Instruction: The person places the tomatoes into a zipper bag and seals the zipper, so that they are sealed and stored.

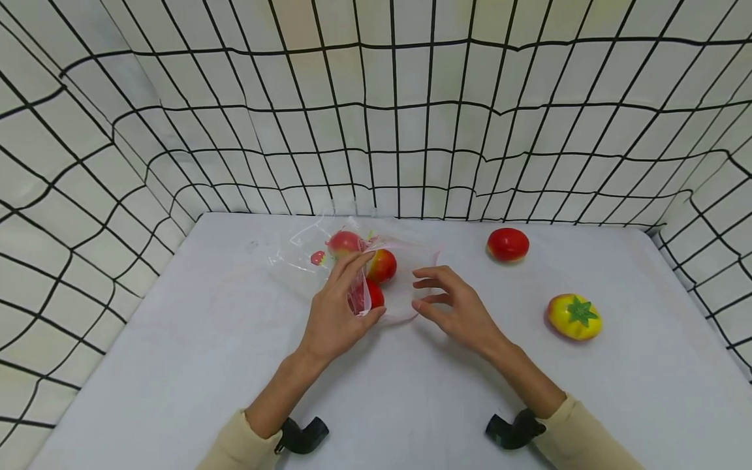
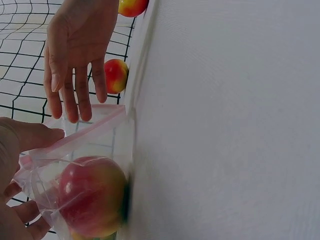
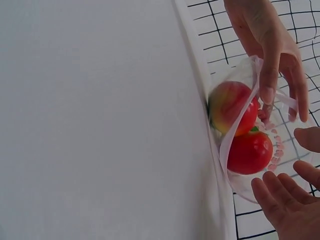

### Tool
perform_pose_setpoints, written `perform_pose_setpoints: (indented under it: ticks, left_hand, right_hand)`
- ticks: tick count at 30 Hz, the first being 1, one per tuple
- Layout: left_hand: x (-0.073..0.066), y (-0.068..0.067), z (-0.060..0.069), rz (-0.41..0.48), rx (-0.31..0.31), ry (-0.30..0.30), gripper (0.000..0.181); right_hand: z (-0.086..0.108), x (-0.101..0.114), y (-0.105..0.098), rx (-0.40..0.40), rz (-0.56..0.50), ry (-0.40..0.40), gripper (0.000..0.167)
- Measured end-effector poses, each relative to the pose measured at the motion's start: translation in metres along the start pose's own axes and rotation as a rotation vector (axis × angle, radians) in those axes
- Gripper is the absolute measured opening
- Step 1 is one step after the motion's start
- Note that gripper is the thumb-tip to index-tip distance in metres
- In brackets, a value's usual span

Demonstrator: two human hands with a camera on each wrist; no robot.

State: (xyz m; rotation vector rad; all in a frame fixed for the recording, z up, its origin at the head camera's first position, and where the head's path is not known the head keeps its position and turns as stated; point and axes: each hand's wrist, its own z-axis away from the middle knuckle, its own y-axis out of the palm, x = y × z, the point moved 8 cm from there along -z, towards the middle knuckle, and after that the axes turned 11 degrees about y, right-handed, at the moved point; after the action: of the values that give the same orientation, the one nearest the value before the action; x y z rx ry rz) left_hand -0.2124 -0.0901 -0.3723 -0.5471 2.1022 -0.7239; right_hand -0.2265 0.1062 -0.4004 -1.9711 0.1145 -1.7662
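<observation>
A clear zip bag [image 1: 411, 261] with a pink-edged mouth lies at the table's far middle, its mouth facing right. Inside are red toy fruits, one a red-and-yellow fruit [image 1: 384, 264] and another a red tomato-like fruit [image 3: 250, 152]. My left hand [image 1: 341, 313] holds the bag at its mouth, thumb and fingers spread apart along the edge. Just right of the mouth is my right hand [image 1: 455, 310], its fingers loosely bent and nothing held. In the left wrist view, its fingers hang close above the pink strip [image 2: 95, 125]; whether they touch it, I cannot tell.
To the right on the white table [image 1: 176, 339] lie a red toy fruit [image 1: 508, 245] and a yellow one with a green star-shaped leaf [image 1: 574, 317]. Black-lined netting [image 1: 435, 130] rises behind and at both sides. Dark curved wrist mounts [image 1: 305, 436] sit near both cuffs.
</observation>
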Motion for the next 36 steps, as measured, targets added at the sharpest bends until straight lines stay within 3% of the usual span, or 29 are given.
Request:
perform_pose_setpoints:
  ticks: [36]
  left_hand:
    - [0.004, 0.000, 0.000, 0.004, -0.008, -0.017, 0.092]
  right_hand:
    - [0.024, -0.014, -0.086, -0.182, 0.176, 0.042, 0.044]
